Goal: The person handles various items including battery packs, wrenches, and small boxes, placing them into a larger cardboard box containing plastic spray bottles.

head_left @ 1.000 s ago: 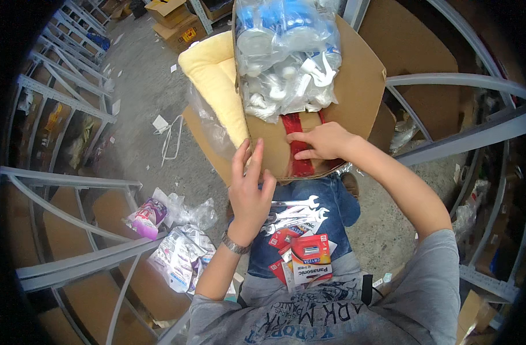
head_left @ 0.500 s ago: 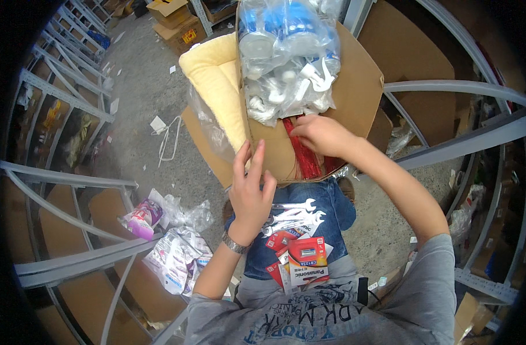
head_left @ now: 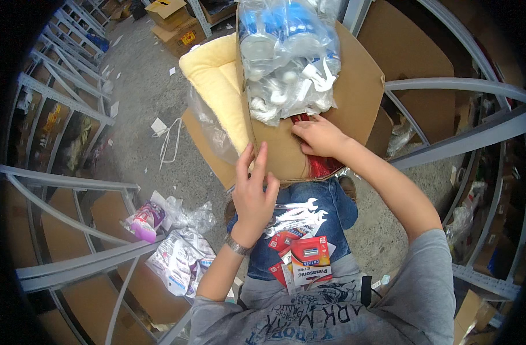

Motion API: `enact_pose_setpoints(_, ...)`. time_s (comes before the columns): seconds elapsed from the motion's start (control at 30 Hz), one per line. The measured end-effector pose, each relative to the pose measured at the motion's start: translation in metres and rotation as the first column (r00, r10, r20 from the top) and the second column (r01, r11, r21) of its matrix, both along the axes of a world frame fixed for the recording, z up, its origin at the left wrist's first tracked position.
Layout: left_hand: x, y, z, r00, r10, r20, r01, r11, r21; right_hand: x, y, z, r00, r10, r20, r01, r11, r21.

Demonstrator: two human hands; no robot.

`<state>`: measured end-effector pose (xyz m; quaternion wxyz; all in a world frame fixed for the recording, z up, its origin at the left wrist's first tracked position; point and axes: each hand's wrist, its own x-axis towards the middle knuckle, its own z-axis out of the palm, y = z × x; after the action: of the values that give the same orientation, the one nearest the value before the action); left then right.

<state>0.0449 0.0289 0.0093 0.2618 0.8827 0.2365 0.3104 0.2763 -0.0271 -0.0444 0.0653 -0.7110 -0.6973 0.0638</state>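
Grey floor (head_left: 139, 121) below — the box (head_left: 359, 86) holds bagged bottles (head_left: 289, 35), red material (head_left: 323, 167).

The cardboard box (head_left: 355, 86) looks matt and smooth, the red bundle (head_left: 321, 167) in it glossy like foil, and the bag (head_left: 292, 77) is clear, crinkled, shiny plastic. The yellow cushion (head_left: 214, 72) is soft, fuzzy cloth. Bright polished metal wrenches (head_left: 300, 217) lie on matt denim jeans (head_left: 340, 230), above a rough concrete floor (head_left: 139, 86).
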Motion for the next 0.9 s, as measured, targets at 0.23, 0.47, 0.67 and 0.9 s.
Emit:
enact_pose_setpoints(0.23, 0.006, -0.005, -0.001, 1.0, 0.001, 0.009, 0.0, 0.999, -0.041, 0.015, -0.01, -0.007, 0.997, -0.006, 0.073, 0.008, 1.0, -0.016)
enact_pose_setpoints(0.47, 0.005, -0.003, -0.005, 0.998, 0.055, 0.01, -0.055, 0.998, 0.019, -0.002, -0.025, 0.013, 0.988, 0.005, -0.158, -0.017, 0.997, -0.075)
enact_pose_setpoints(0.67, 0.007, -0.01, -0.003, 0.998, 0.068, -0.007, -0.068, 0.997, -0.039, -0.011, -0.034, 0.015, 0.995, -0.07, -0.066, 0.056, 0.98, -0.189)
enact_pose_setpoints(0.9, 0.007, -0.006, 0.0, 0.999, 0.051, -0.003, -0.051, 0.999, 0.011, -0.003, -0.027, 0.004, 0.902, -0.285, -0.325, 0.313, 0.949, 0.034)
